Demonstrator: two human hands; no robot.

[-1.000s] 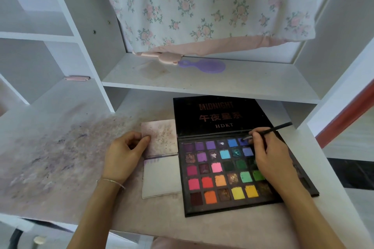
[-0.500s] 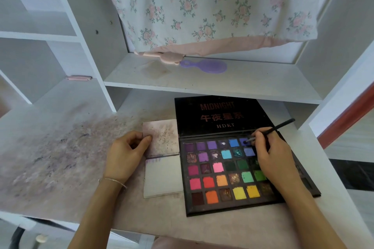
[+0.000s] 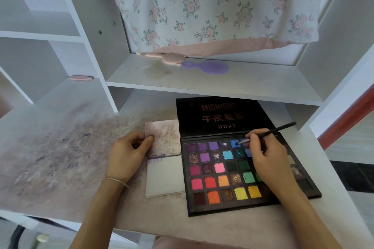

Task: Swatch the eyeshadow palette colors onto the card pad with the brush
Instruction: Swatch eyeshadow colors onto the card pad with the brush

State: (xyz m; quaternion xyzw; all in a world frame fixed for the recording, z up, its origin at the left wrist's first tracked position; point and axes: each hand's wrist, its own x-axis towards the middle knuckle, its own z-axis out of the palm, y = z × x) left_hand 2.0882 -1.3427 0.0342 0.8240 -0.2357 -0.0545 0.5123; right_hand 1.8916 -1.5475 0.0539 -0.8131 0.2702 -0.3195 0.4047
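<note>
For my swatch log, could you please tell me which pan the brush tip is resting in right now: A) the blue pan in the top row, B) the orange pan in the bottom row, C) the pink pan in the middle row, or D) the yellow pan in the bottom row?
A: the right hand holds the brush with its tip in the blue pan of the eyeshadow palette top row.

- The right hand (image 3: 267,159) covers several pans on the eyeshadow palette (image 3: 232,206)'s right side.
- The brush (image 3: 269,132)'s tip meets a blue pan; actual contact is unclear.
- The floral curtain (image 3: 212,6) runs past the top edge.
</note>
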